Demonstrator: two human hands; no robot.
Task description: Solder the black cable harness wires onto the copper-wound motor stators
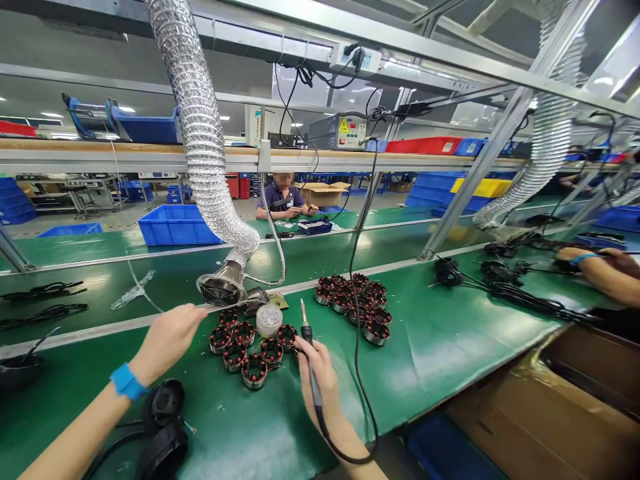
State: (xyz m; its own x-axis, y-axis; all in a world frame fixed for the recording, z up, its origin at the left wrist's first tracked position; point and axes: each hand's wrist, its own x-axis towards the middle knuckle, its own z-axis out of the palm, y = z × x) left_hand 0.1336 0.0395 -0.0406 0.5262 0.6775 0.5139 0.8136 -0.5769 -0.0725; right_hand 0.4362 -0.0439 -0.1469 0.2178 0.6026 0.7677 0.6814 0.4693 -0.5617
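Note:
My right hand [320,377] is closed round the handle of a soldering iron [311,367], whose tip points up and away. One of its fingers reaches the edge of a stator ring [287,335]. My left hand [167,337], with a blue band on the wrist, is closed in a pinch near the metal fume hood [221,285]. A thin strand seems to run from its fingertips toward the right; what it is stays unclear. Between the hands lie several stator rings [254,371] with red and black windings, beside a round whitish container [269,320].
More stator rings [376,331] stand in a group to the right, crossed by the iron's cable. Black cabled parts [165,433] lie at the lower left. A silver duct [200,133] hangs overhead. Another person's arm [600,273] rests at the far right; a person sits opposite.

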